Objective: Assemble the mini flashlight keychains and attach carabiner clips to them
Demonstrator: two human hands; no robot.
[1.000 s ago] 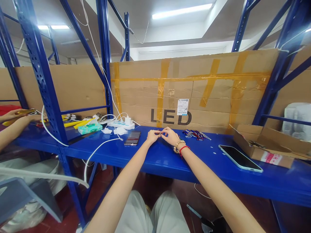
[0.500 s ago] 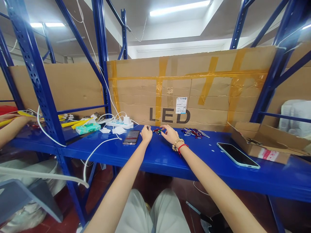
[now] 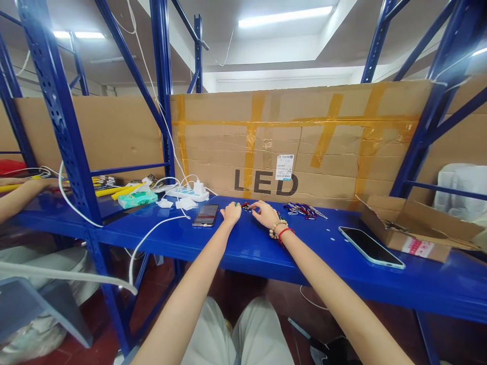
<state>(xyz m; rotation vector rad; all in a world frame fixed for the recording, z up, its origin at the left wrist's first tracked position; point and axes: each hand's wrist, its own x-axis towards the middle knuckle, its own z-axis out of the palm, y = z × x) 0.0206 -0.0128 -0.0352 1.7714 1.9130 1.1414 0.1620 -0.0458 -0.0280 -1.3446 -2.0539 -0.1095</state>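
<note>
Both my hands rest on the blue shelf (image 3: 266, 248) in front of the taped cardboard sheet marked LED (image 3: 266, 182). My left hand (image 3: 231, 213) is curled, its fingertips pinching something tiny that I cannot make out. My right hand (image 3: 265, 213), with a bead bracelet and a red string at the wrist, has its fingers bent over a few small red and dark parts (image 3: 246, 206) lying between the two hands. Just right of it lies a pile of small red and blue parts (image 3: 302, 209).
A phone (image 3: 206, 215) on a white cable lies left of my hands, a second phone (image 3: 371, 246) to the right. Further right is an open cardboard box (image 3: 414, 228). A power strip (image 3: 188, 193), tissue pack (image 3: 137, 198) and another person's arm (image 3: 15, 195) are at left.
My hands moved forward from the middle of the shelf to its back edge by the cardboard, and now sit over the small parts there.
</note>
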